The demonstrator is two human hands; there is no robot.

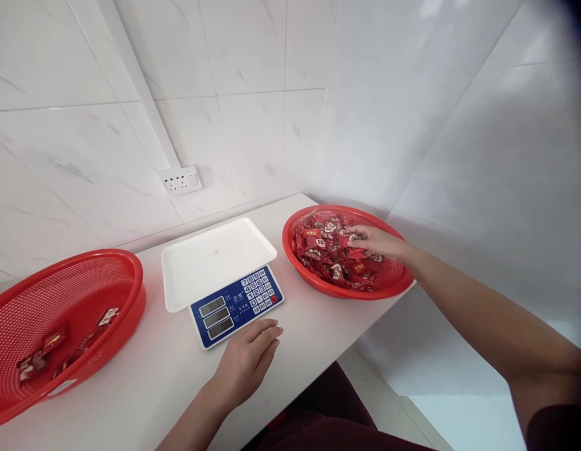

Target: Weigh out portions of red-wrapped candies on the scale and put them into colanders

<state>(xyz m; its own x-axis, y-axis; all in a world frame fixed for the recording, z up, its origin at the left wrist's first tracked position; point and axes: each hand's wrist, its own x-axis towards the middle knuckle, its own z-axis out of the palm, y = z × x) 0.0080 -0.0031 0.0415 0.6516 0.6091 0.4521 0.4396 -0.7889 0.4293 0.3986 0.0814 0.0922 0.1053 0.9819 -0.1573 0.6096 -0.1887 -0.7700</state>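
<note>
In the head view, my right hand point(377, 242) reaches into the right red plastic basket point(335, 288), its fingers stretched out over small red-wrapped snack packets point(318, 241). The fingertips touch or hover just above the packets; nothing is visibly gripped. My left hand point(250, 354) rests on the white table just in front of a digital scale point(238, 304), fingers loosely extended and holding nothing. The scale has a blue keypad panel and a bare white weighing tray point(218, 257). Its displays are lit too faintly to read surely.
Another red basket point(135, 282) stands at the left with several wrapped packets point(56, 338) in it. A tiled wall with a power socket point(181, 180) borders the white table point(168, 369) at the back. A pale panel point(441, 156) rises on the right.
</note>
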